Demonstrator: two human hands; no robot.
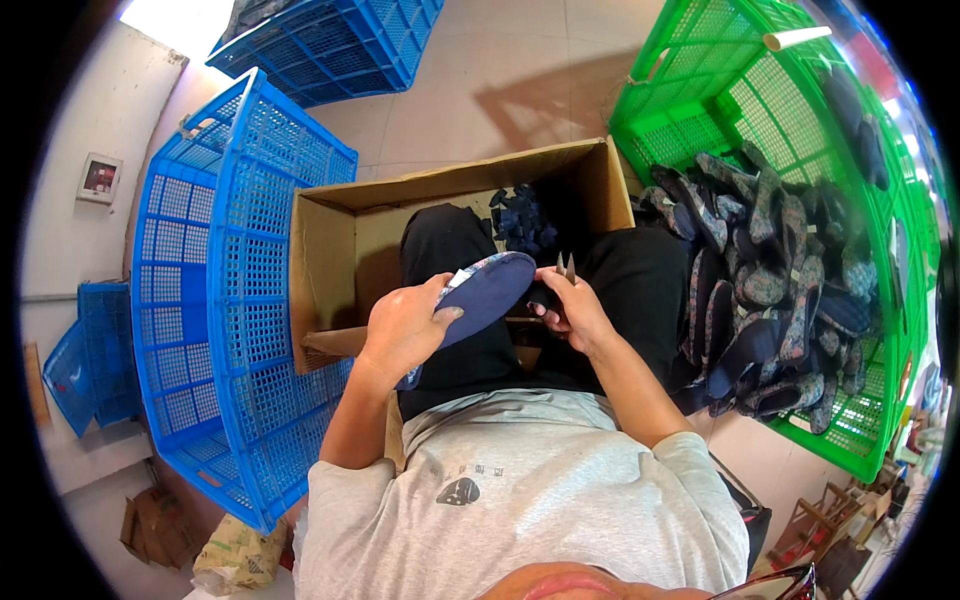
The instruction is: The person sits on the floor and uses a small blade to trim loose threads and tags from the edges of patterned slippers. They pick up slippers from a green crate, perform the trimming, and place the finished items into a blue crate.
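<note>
L hand gripping a dark blue shoe insole from the side, thumb on its top face, fingers wrapped under; insole held tilted over the lap, toe end up toward the R, patterned fabric edge showing at its upper rim. R hand closed around small metal snips, blades pointing up, tips just beside the insole's toe end; can't tell if blades touch it. Both hands over person's black trousers, grey t-shirt below. Directly ahead, btwn the knees, an open cardboard box w/ small dark blue scraps in its far R corner. To the R, a green plastic crate piled w/ more insoles, patterned and dark blue mixed. To the L, a blue plastic crate on its side touching the box; another blue crate farther back, well apart. Tiled floor around.
</note>
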